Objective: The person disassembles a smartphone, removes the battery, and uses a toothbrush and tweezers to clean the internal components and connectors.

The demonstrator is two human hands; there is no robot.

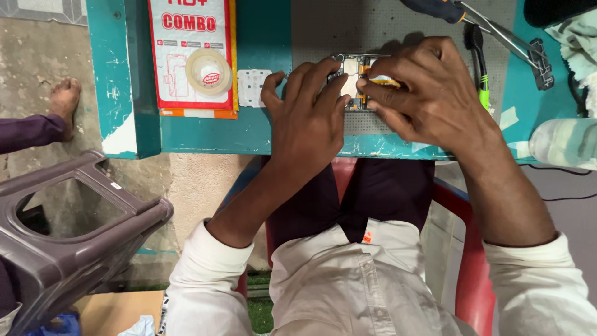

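Note:
An opened phone (pixel 352 70) with its back cover off lies on a grey mat (pixel 348 28) on the teal table (pixel 205 134). My left hand (pixel 308 112) rests on the phone's left side, fingers curled over its edge. My right hand (pixel 423 87) covers the phone's right side, thumb and forefinger pinched at a small orange-yellow part (pixel 384 79) inside the phone. Most of the phone is hidden under both hands.
A roll of clear tape (pixel 208 71) sits on a red and white packet (pixel 189 56). A small white sheet (pixel 250 87) lies beside it. Tweezers (pixel 510 40), a green-tipped tool (pixel 480 68), a plastic bottle (pixel 563 142) at right. Grey stool (pixel 68 230) and another person's foot (pixel 65 99) at left.

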